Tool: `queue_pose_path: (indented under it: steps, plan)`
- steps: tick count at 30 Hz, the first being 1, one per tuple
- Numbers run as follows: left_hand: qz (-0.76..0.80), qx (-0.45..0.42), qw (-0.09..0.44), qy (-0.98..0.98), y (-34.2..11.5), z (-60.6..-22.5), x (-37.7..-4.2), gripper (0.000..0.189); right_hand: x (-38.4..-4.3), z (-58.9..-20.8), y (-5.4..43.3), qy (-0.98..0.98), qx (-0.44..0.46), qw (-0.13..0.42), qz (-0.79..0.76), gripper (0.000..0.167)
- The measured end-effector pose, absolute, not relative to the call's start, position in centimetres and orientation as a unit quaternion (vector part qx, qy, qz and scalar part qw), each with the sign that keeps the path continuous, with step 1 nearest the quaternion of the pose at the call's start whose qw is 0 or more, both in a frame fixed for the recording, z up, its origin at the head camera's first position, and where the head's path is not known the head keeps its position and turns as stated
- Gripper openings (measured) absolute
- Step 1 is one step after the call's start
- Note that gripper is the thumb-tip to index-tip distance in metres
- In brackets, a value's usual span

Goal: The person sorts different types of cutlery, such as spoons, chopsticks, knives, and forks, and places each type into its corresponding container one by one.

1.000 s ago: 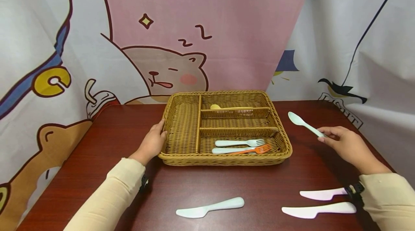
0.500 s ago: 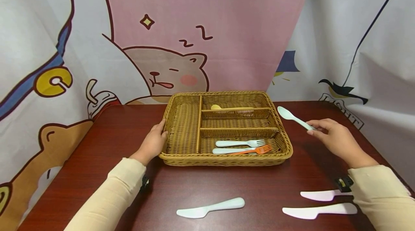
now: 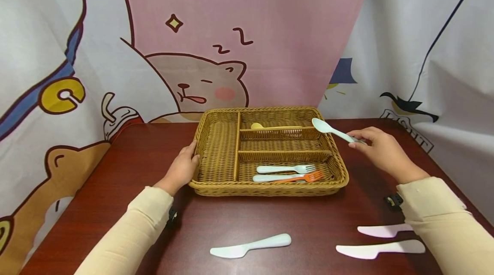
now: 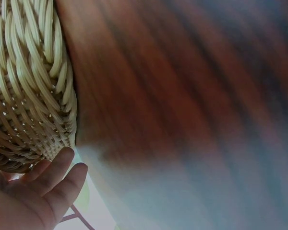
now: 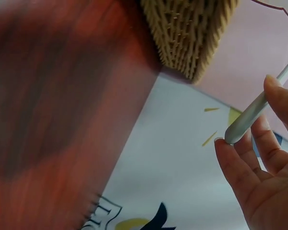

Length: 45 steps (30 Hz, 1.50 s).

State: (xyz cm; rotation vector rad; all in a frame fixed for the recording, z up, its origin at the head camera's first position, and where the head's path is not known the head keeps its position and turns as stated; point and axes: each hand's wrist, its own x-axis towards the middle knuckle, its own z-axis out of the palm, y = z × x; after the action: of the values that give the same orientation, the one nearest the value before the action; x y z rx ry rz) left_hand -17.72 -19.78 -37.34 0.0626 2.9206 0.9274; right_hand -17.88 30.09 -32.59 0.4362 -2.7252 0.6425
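Observation:
In the head view my right hand (image 3: 382, 150) pinches a pale mint spoon (image 3: 332, 130) by its handle end. The spoon's bowl overlaps the right rim of a wicker basket (image 3: 270, 188) with dividers. The right wrist view shows the spoon's handle (image 5: 252, 115) between thumb and fingers. My left hand (image 3: 182, 170) holds the basket's left rim, thumb at the rim and fingers along the outside; its lower fingers stick out past the wicker wall (image 4: 29, 86) in the left wrist view. In the front compartment lie a mint fork (image 3: 279, 169), another mint handle (image 3: 270, 178) and an orange fork (image 3: 312, 176).
A yellow utensil (image 3: 256, 126) lies in the back compartment. A mint knife (image 3: 251, 246) lies on the dark red table (image 3: 185, 249) in front; a white knife (image 3: 380, 249) and a pale pink knife (image 3: 382, 231) lie front right, near the right sleeve. A printed curtain (image 3: 289, 43) stands behind.
My right hand has carried the mint spoon leftward and slightly away from me, from beside the basket to over its right rim. The left hand and the basket have stayed in place.

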Motion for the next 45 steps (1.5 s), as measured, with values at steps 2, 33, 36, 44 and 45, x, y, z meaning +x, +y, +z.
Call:
queue_pose_path:
  steps: [2,33,36,44,45]
  plan:
    - [0.303,0.020,0.036,0.952,-19.8,-37.3,-17.8,0.057,-18.3,-32.2,29.5,-0.951,0.156,0.146,0.225,0.026]
    - [0.307,0.015,0.053,0.950,-19.8,-37.4,-17.8,0.058,-24.4,-30.2,22.5,-0.964,0.180,0.027,0.192,0.036]
    - [0.306,0.014,0.053,0.950,-19.8,-37.4,-17.7,0.058,-24.8,-30.0,22.0,-0.965,0.182,0.023,0.186,0.035]
    - [0.309,0.010,0.052,0.950,-19.7,-37.3,-17.7,0.058,-25.9,-30.2,20.7,-0.966,0.178,0.011,0.188,0.033]
    - [0.309,0.010,0.051,0.950,-19.7,-37.3,-17.7,0.058,-26.0,-30.3,20.6,-0.966,0.178,0.010,0.187,0.033]
